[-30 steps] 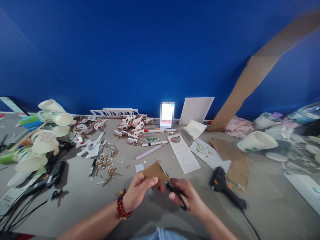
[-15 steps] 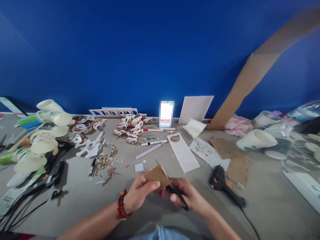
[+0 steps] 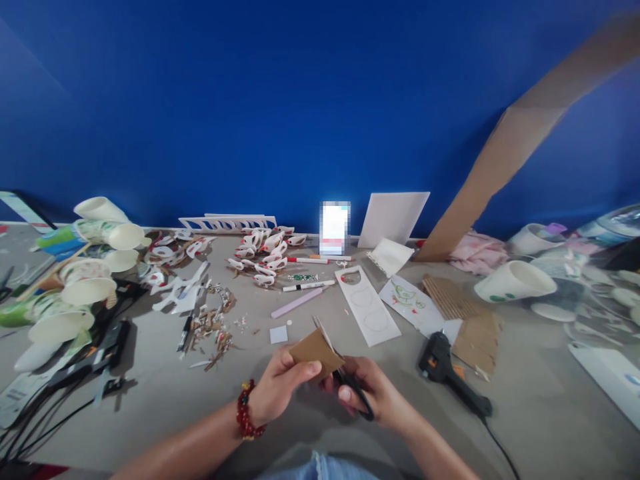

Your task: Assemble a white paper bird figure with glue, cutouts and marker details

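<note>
1. At six o'clock — left hand [image 3: 274, 392], fingers clamped on the brown cardboard piece [image 3: 316, 350].
2. Right hand [image 3: 374, 392], fingers wrapped around black-handled scissors [image 3: 361, 396] beside the cardboard.
3. Bench [image 3: 540, 420], four o'clock: black glue gun [image 3: 453, 377].

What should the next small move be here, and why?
Probably a gentle squeeze of the black-handled scissors by the right hand: their blades lie along the edge of the brown cardboard piece, which the left hand pinches.

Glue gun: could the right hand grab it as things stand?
Probably not: the right hand holds scissors at the brown card, so its grip is taken, though the glue gun lies to its right.
</note>
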A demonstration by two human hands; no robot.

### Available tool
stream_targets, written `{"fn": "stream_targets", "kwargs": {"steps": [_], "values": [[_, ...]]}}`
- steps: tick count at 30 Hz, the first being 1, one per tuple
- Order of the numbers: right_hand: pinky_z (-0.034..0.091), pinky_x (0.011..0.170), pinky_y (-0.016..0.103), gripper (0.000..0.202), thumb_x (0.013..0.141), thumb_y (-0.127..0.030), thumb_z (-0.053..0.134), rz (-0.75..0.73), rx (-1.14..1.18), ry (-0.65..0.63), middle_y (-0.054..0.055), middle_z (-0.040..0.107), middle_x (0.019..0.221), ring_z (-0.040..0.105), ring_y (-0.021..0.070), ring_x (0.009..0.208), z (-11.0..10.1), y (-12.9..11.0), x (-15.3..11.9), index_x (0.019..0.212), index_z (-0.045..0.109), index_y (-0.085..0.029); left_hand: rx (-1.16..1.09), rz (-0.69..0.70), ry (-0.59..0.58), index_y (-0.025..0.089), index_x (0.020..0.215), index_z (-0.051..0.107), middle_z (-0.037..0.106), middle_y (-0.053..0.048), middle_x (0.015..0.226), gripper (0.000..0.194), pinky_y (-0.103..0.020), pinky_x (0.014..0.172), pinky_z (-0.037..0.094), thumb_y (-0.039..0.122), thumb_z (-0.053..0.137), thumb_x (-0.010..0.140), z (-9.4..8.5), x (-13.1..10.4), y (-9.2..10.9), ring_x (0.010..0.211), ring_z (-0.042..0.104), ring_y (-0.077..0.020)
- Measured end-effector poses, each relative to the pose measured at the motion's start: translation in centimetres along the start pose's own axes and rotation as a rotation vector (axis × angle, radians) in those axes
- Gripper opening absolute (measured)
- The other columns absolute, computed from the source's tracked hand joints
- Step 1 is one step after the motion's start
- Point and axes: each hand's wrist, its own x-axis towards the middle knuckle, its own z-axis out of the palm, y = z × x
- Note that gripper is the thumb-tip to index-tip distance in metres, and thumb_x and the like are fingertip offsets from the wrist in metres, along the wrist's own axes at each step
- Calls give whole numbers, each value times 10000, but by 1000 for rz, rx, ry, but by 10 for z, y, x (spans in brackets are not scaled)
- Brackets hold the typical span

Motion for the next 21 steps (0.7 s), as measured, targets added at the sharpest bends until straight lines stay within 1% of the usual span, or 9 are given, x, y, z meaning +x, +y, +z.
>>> {"fn": "stream_targets", "kwargs": {"steps": [3,8,13,17,21], "values": [[314,481,209,544,835,-688,505,-3,18,-6,-21,471,666,399,87,509,-1,0,-1,863,565,-148,-42,-18,8,135,704,749,717,-45,646,256,-250,587,471,391,743,720,2,0,1,567,599,-145],[323,510,217,512,893,-639,453,-73,-114,47,-12,483,673,401,88,525,2,-6,0,834,579,-146,6,-15,22,126,676,742,718,-52,653,282,-249,610,476,402,734,731,-1,2,-2,602,613,-155],[325,521,229,572,875,-690,423,-95,-176,114,3,495,672,411,106,553,6,-4,1,783,582,-148,-8,2,12,129,730,751,723,-51,682,251,-236,635,479,379,727,748,-3,3,-4,639,621,-152],[301,476,217,555,836,-698,491,-47,-78,78,-12,471,643,392,89,506,6,-3,0,775,559,-150,-35,-15,-17,123,741,751,716,-53,671,258,-234,608,473,381,740,735,1,2,-1,608,609,-145],[295,461,208,560,810,-702,529,-14,-8,75,-24,448,613,390,86,501,7,-4,1,761,549,-145,-49,-19,-6,118,714,741,706,-49,649,286,-231,598,468,404,753,713,3,2,0,592,603,-140]]}}
